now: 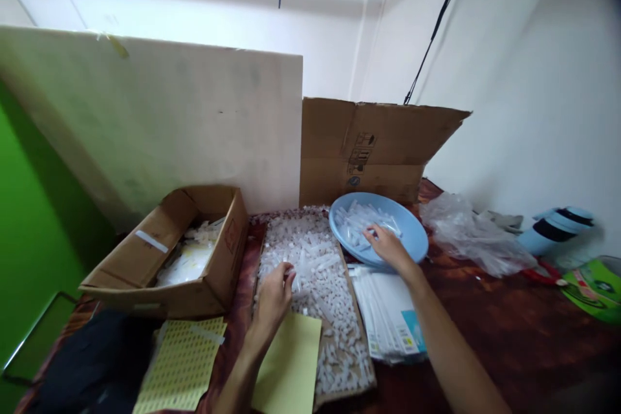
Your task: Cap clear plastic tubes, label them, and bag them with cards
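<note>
left hand (274,294) pinches one small clear tube (297,277) out of the heap of tubes (315,272) on the cardboard tray (361,330), tube roughly upright. right hand (388,247), fingers loosely curled on loose tubes, holding none for certain, rests in the blue bowl (412,233), just right of the heap.

Small packing workroom, makeshift: dark table (509,330) against bare white walls, piled with small clear plastic parts (315,272), open cardboard boxes (194,297), sticker sheets (182,365), stacked printed bags (388,317), cardboard dividers (373,149) propped upright.
</note>
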`<state>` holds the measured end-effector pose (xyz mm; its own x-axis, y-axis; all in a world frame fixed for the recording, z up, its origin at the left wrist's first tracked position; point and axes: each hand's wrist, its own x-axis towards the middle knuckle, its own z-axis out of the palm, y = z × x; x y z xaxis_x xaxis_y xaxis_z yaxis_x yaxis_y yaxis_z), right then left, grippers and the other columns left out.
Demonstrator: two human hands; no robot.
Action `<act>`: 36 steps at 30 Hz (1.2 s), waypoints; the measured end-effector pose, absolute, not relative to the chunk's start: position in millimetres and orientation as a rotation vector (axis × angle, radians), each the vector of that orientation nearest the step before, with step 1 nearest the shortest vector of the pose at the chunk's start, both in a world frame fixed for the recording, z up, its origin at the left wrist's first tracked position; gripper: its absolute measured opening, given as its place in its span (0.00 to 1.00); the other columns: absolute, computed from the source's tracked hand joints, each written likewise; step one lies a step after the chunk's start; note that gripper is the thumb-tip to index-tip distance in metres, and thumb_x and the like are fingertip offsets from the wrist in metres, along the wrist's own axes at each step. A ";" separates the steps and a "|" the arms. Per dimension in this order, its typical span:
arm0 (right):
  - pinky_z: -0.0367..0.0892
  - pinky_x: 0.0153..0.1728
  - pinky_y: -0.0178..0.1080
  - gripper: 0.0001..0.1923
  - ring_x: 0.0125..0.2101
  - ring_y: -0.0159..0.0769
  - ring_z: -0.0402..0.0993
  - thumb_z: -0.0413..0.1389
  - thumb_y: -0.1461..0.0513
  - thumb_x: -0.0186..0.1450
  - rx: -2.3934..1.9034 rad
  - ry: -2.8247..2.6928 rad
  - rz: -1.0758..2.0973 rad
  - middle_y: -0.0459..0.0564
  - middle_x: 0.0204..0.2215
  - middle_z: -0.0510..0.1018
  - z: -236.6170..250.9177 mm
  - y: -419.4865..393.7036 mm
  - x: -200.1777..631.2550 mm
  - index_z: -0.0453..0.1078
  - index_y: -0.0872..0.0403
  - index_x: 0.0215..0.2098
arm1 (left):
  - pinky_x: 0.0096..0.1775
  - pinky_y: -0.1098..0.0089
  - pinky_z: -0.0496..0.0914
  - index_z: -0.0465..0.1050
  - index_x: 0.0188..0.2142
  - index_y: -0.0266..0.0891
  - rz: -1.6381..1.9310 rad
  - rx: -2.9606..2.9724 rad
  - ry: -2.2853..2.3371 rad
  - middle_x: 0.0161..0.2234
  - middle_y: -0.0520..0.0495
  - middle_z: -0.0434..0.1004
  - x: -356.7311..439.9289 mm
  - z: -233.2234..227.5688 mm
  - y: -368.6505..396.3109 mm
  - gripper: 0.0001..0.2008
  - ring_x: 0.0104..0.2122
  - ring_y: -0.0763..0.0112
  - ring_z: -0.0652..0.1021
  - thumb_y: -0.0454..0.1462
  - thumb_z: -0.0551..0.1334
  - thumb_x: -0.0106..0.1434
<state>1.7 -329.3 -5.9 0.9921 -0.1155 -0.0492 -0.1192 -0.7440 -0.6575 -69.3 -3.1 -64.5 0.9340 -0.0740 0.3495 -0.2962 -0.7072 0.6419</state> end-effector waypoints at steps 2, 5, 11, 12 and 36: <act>0.63 0.55 0.59 0.16 0.56 0.57 0.69 0.57 0.54 0.70 -2.584 0.290 0.174 0.64 0.51 0.76 -13.9 -359.7 19.9 0.73 0.58 0.48 | 0.45 0.61 0.71 0.73 0.42 0.39 0.359 2.363 -0.246 0.42 0.42 0.79 -73.4 -73.2 -2.9 0.08 0.43 0.58 0.79 0.31 0.56 0.66; 0.69 0.52 0.55 0.14 0.51 0.47 0.74 0.60 0.57 0.69 -2.750 0.352 0.464 0.56 0.50 0.76 -32.0 -384.2 32.4 0.72 0.57 0.50 | 0.50 0.55 0.68 0.73 0.43 0.39 0.397 2.386 -0.170 0.48 0.40 0.75 -91.7 -79.4 -5.7 0.12 0.50 0.52 0.75 0.28 0.58 0.62; 0.74 0.47 0.48 0.13 0.45 0.41 0.76 0.58 0.57 0.71 -2.821 0.137 0.719 0.52 0.48 0.77 -54.0 -392.5 41.2 0.73 0.57 0.49 | 0.47 0.64 0.68 0.73 0.39 0.40 0.141 2.316 -0.437 0.41 0.43 0.75 -130.4 -74.0 -41.7 0.09 0.44 0.60 0.75 0.29 0.57 0.65; 0.74 0.47 0.47 0.12 0.45 0.40 0.77 0.58 0.56 0.71 -2.815 0.115 0.716 0.52 0.47 0.78 -54.4 -392.4 41.3 0.73 0.57 0.48 | 0.46 0.65 0.69 0.74 0.40 0.41 0.037 2.330 -0.512 0.42 0.44 0.76 -134.4 -74.4 -50.4 0.09 0.44 0.60 0.76 0.29 0.58 0.64; 0.71 0.41 0.40 0.19 0.36 0.41 0.76 0.54 0.51 0.70 -2.053 -0.094 -0.287 0.53 0.38 0.80 3.4 -303.5 -133.8 0.73 0.52 0.54 | 0.46 0.62 0.69 0.81 0.39 0.39 -0.163 2.102 -0.322 0.39 0.42 0.82 -143.7 -87.5 -81.1 0.09 0.41 0.58 0.79 0.34 0.63 0.60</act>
